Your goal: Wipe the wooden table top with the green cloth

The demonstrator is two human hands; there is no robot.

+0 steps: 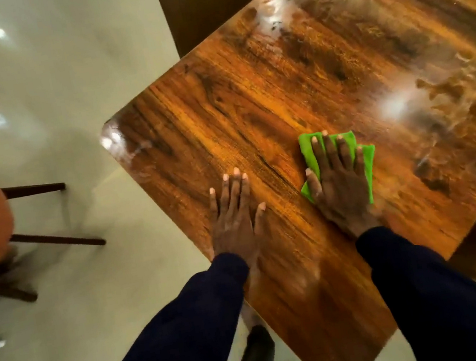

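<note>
Green cloth (307, 153) is pinned flat on the tabletop (247, 90) under the right hand (341, 182). The grip is fully open there: fingers straight and spread, nothing curled round. Left hand (232, 212) is laid flat on bare wood beside it, holding nothing. Cloudy smears (425, 104) are noted beyond the right fingertips, farther off and rightward; the next stroke is judged due that way.

Green cloth (365, 159) folded, flat on glossy wooden table top (265, 106).
</note>
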